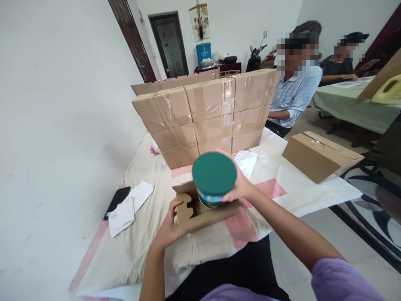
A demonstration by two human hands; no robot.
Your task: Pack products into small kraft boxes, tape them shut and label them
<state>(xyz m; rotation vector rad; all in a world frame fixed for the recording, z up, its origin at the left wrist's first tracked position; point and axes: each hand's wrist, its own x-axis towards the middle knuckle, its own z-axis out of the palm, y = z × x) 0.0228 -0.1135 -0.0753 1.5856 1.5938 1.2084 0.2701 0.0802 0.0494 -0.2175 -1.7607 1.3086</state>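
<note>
A round tub with a dark green lid (214, 173) stands partly down in a small open cardboard box (200, 215) on the cloth-covered table in front of me. My right hand (239, 186) grips the tub's right side just under the lid. My left hand (171, 223) is closed on the box's near left corner and flap, thumb on top. The lower part of the tub is hidden inside the box.
A wall of taped cardboard boxes (206, 117) is stacked at the table's far side. One closed box (319, 155) lies at the right. A black phone (116, 201) and white papers (128, 207) lie at the left. Two other people sit beyond the stack.
</note>
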